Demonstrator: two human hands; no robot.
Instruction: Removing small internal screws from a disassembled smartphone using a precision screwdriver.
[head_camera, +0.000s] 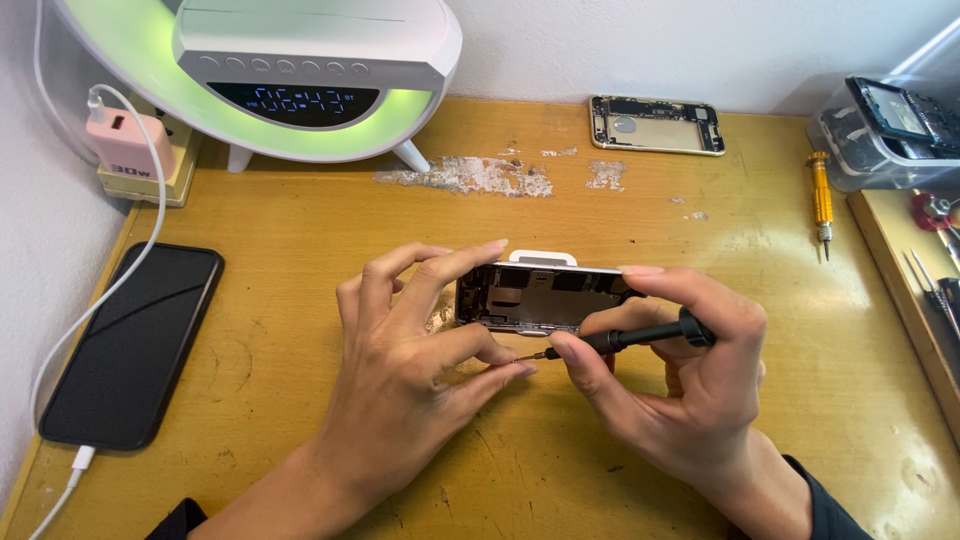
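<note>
The opened phone (545, 297) is held on its long edge at the middle of the wooden desk (300, 230), its bare inner frame turned toward the camera. It is steadied by the left hand (400, 370), whose fingers are curled over its left end while thumb and forefinger are pinched together at the tip of the black screwdriver (620, 338). The driver is gripped by the right hand (690, 370), fingers closed round its shaft and the forefinger laid along the phone's top edge. The tip is set at the lower edge of the frame; whether a screw is seated there cannot be told, being too small. The step is judged best done with the driver kept square to the screw, light pressure applied, and the phone braced so no slip is allowed across the board. Farther out, a black phone (130, 345) is charging at the left, a gold phone shell (657, 125) lies at the back, and a yellow screwdriver (821, 200) rests to the right.
</note>
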